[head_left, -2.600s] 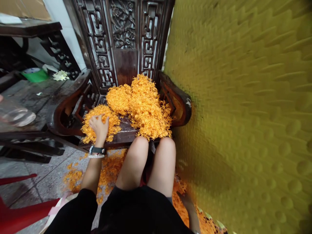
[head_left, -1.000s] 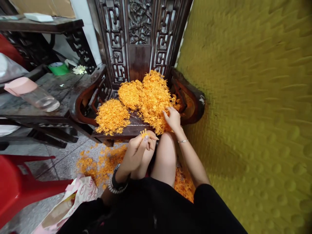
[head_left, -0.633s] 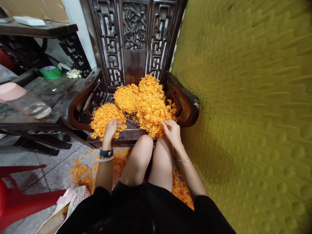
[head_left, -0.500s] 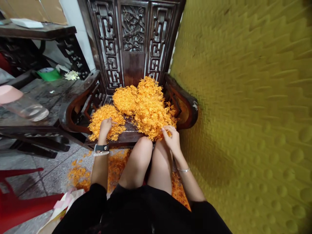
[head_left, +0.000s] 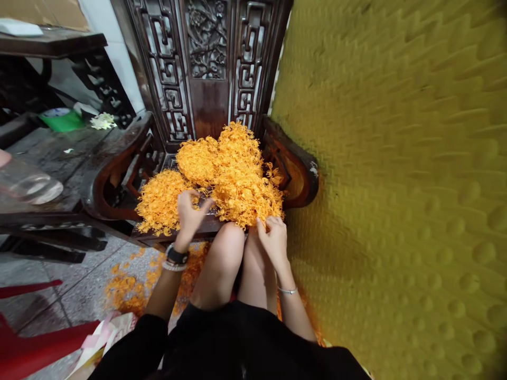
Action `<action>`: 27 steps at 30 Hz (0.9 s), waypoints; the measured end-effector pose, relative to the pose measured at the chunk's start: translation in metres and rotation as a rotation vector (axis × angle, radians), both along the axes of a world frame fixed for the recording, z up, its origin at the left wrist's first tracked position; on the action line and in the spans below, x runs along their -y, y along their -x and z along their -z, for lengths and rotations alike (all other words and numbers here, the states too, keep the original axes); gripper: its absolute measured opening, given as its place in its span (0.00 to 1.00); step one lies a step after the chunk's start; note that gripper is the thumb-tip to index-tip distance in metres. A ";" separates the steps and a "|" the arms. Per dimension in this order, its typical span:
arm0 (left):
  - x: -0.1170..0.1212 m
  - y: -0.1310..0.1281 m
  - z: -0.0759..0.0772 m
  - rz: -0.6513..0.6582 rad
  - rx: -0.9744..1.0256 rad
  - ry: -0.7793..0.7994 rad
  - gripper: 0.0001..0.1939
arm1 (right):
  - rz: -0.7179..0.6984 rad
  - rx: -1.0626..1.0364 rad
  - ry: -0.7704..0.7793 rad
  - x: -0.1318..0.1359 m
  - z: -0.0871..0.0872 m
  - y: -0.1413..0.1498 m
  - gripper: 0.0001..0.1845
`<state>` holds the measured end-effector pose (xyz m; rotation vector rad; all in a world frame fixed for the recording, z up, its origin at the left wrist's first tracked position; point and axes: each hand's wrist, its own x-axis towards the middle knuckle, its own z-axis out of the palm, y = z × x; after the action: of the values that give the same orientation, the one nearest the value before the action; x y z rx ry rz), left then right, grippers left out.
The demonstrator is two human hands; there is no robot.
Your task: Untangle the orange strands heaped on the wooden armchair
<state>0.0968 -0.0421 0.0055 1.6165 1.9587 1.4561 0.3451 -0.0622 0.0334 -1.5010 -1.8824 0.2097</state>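
Observation:
Small orange curly pieces lie heaped on the seat of a dark carved wooden chair. The largest heap fills the right side; one rounded heap sits behind and another at the left front. My left hand, with a dark watch and beaded bracelet at the wrist, is between the left heap and the large one. Its thumb and fingers are apart, and nothing shows between them. My right hand is at the front edge of the large heap, fingers bent in a pinch. What it holds is too small to tell.
The chair's curved arms flank the heaps. A yellow padded wall stands at right. At left, a wooden table bears a clear bottle and green tape. More orange pieces are scattered on the floor.
My left hand has moved right, off the left heap, and its thumb has spread. My right hand has drawn slightly back toward me, fingers still bent. The view has shifted a little.

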 end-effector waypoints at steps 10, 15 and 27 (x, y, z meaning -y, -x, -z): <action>-0.059 -0.065 0.014 0.606 -0.293 -0.055 0.47 | -0.115 -0.286 -0.013 0.036 -0.003 -0.021 0.23; -0.095 -0.030 0.023 0.454 -0.240 0.056 0.33 | -0.107 -0.441 -0.030 0.052 -0.011 -0.024 0.25; -0.194 -0.028 -0.010 0.328 -0.185 0.169 0.23 | 0.008 -0.519 0.193 0.093 -0.029 -0.049 0.26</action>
<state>0.1247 0.1520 0.0155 1.9378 1.7419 1.0235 0.3945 -0.1551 0.0627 -1.4060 -1.4674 0.7217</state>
